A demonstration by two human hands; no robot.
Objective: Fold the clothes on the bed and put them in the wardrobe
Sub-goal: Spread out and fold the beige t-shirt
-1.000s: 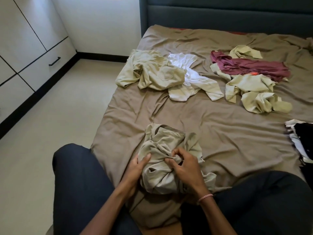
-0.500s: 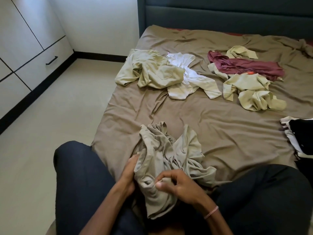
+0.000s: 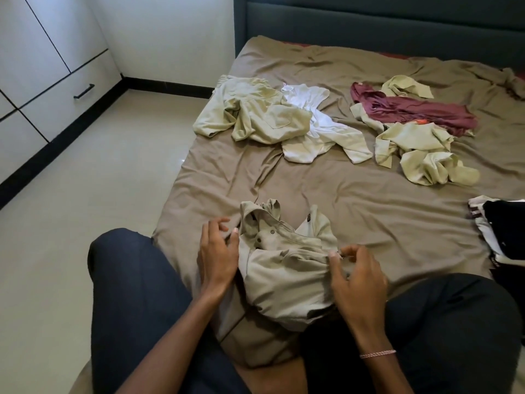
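A crumpled beige buttoned garment (image 3: 284, 268) lies on the near part of the bed's brown sheet (image 3: 355, 211), between my knees. My left hand (image 3: 217, 254) is at its left edge, fingers curled and thumb against the cloth, pinching it. My right hand (image 3: 356, 277) pinches the bunched fabric on the garment's right side. Farther up the bed lie a pale green shirt (image 3: 255, 118), a white garment (image 3: 311, 123), a maroon garment (image 3: 414, 109) and more pale green clothes (image 3: 420, 152). The white wardrobe (image 3: 42, 61) stands shut at the left.
A black and white pile of clothes (image 3: 500, 223) sits at the bed's right edge. The dark headboard (image 3: 369, 21) closes the far end. Light tiled floor (image 3: 99, 180) runs between bed and wardrobe. A drawer handle (image 3: 83, 91) shows low on the wardrobe.
My hands have moved apart from the middle of the bundle to its left and right sides. The beige garment is now drawn out wider and flatter, with its button placket showing.
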